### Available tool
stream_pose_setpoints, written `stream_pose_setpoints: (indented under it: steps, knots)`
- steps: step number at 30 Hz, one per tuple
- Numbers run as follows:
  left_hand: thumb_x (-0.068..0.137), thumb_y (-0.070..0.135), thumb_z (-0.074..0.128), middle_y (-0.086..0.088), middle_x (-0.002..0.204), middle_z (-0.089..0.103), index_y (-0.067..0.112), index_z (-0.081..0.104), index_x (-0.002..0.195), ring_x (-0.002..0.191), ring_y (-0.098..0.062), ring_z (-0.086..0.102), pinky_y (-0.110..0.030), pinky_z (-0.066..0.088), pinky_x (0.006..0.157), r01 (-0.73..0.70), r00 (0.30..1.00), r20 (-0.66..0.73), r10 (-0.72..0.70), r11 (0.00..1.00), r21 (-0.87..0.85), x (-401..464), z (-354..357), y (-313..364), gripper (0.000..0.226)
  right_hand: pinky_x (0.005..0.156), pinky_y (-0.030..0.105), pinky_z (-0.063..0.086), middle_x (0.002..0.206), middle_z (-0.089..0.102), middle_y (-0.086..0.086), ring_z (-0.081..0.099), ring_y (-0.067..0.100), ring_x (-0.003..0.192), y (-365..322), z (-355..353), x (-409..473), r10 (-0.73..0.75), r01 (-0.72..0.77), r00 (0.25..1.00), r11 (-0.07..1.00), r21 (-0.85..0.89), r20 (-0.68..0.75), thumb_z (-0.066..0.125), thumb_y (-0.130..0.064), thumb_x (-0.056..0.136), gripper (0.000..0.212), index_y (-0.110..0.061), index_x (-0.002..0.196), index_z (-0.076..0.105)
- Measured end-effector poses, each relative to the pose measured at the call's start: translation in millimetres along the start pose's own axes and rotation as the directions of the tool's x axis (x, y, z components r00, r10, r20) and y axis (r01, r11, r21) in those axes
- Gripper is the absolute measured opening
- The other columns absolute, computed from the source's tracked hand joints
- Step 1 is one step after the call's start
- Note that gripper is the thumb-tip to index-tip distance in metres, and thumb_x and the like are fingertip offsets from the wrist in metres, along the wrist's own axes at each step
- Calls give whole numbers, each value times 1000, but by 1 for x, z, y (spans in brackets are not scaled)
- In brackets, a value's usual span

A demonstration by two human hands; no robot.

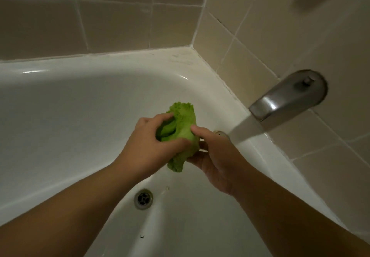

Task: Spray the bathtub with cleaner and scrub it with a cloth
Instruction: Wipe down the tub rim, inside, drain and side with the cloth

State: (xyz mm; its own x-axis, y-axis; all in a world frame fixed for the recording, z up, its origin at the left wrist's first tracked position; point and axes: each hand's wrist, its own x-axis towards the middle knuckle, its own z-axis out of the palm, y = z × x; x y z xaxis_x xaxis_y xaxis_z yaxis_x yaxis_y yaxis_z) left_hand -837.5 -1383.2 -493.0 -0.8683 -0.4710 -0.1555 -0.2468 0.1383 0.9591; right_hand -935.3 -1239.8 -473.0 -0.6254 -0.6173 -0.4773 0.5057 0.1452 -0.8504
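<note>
Two hands are on one green cloth (181, 134) here, held up over the inside of the white bathtub (70, 104), not touching the tub surface as far as I can tell. From the head view, the left hand (146, 146) has its fingers curled into the bunched-up middle of the cloth, thumb pressing on the front of it. The right hand (216, 162) grips the cloth from the other side, thumb on top and fingers wrapped underneath, so both are clenched on it. The cloth is scrunched, one end sticking up past the left fingers and the other hanging down between the wrists.

Just right of the hands, the metal spout (284, 100) sticks out of the tiled wall (120, 20) and water (245, 130) is streaming off it near the right hand. The round drain (143, 198) sits below the hands on the tub floor.
</note>
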Motion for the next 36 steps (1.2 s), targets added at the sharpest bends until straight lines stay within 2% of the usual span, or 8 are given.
stream_pose_setpoints:
  steps: [4,12,14,17,18,23,28,36]
  knots:
    - [93,17,64,14,115,56,60,36,139,87,-13,70,-31,62,73,-6,1000,1,6,987,-159,2,5,1,69,65,29,55,88,75,9,70,16,77,2,-15,5,-50,39,992,994,-98,-112,62,-14,98,15,-6,109,69]
    - [83,27,84,25,108,59,54,53,131,88,2,68,-24,61,66,-47,997,-76,33,980,-196,17,20,-1,64,68,34,60,87,77,6,76,21,79,-14,-26,15,-245,185,965,882,-433,-88,66,-21,98,13,-15,108,72]
    - [84,19,80,18,106,62,53,57,127,85,-11,70,-35,63,66,-63,988,-150,28,971,-232,27,26,0,59,59,27,54,72,71,-3,69,14,64,-26,-33,24,-460,304,887,653,-694,-44,66,-20,97,10,-17,94,74]
    - [79,23,71,10,111,64,50,59,127,90,-19,71,-42,64,68,-71,979,-204,13,958,-277,41,35,-1,56,67,26,44,76,65,-7,56,12,71,-45,-53,52,-763,391,584,-34,-920,276,64,-18,93,13,-16,84,73]
    - [78,26,69,11,113,63,51,57,129,93,-17,70,-41,64,71,-75,975,-221,14,960,-271,45,38,-2,58,74,28,43,87,67,-3,55,16,83,-49,-62,64,-746,350,574,-149,-925,338,64,-19,92,11,-16,93,74]
    - [86,17,68,9,128,54,54,44,143,110,-7,60,-30,58,88,-96,944,-330,26,976,-198,69,56,-18,71,116,40,37,152,46,7,40,24,141,-62,-82,98,-480,188,841,-176,-966,251,66,-27,93,57,-16,147,51]
    - [93,13,65,-2,125,44,46,37,152,97,10,50,-5,44,79,-144,912,-400,95,985,-94,94,80,-29,73,123,33,20,161,39,11,32,25,150,-62,-85,104,-486,213,829,-183,-960,277,58,-24,102,56,-9,154,43]
    - [99,43,60,1,142,48,35,43,151,125,-8,51,-15,48,98,-291,816,-550,178,948,-125,109,139,-44,56,121,26,19,158,44,11,36,23,147,-58,-88,110,-541,255,779,-188,-949,316,40,-25,102,53,-9,152,47]
